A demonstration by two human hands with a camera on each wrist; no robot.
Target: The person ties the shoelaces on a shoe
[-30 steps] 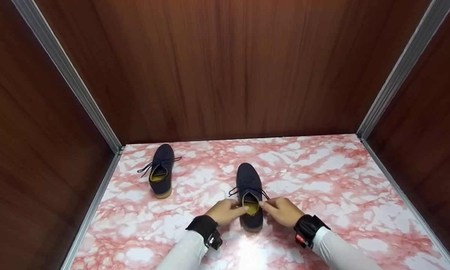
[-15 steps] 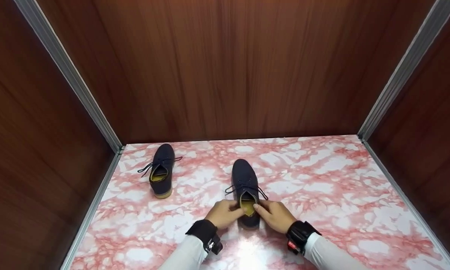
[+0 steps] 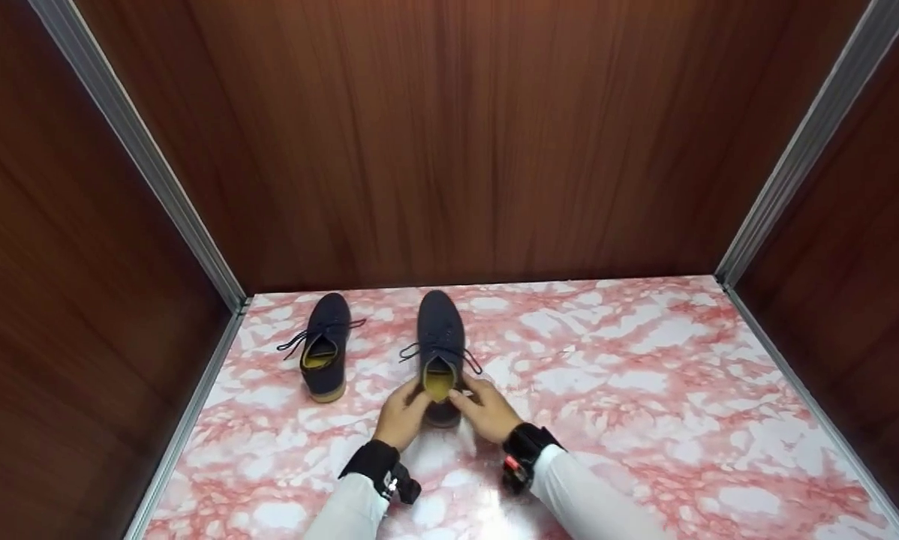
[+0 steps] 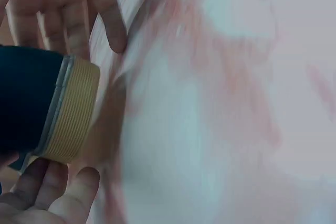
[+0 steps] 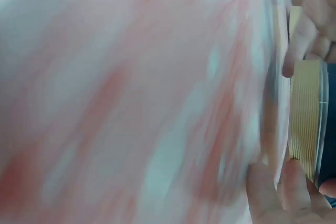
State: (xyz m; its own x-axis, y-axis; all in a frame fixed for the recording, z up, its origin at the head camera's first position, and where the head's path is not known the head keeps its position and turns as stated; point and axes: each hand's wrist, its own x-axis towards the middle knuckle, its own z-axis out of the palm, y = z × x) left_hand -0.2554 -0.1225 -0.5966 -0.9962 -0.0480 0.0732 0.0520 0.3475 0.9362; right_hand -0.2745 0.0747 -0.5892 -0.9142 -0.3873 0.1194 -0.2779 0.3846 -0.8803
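A dark navy lace-up shoe (image 3: 440, 322) with a yellow insole points away from me, left of the middle. My left hand (image 3: 402, 416) grips the left side of its opening, thumb at the inner rim. On the opposite side my right hand (image 3: 487, 411) holds it the same way. In the left wrist view the shoe's heel (image 4: 26, 98) and ribbed tan sole (image 4: 73, 111) show, with fingers at both sides; it appears just off the surface. The right wrist view shows the ribbed sole (image 5: 305, 119) with fingertips (image 5: 296, 174) beside it.
A matching navy shoe (image 3: 329, 337) stands to the left, toe away, laces spread. The surface (image 3: 644, 390) is red-and-white marbled. Brown wood-grain panels (image 3: 449, 150) rise at the back and both sides, with grey metal strips (image 3: 787, 142) at the corners.
Both hands have carried the shoe left and away from me, closer to the other shoe. The right thumb has come in over the opening's rim. The other shoe stays put.
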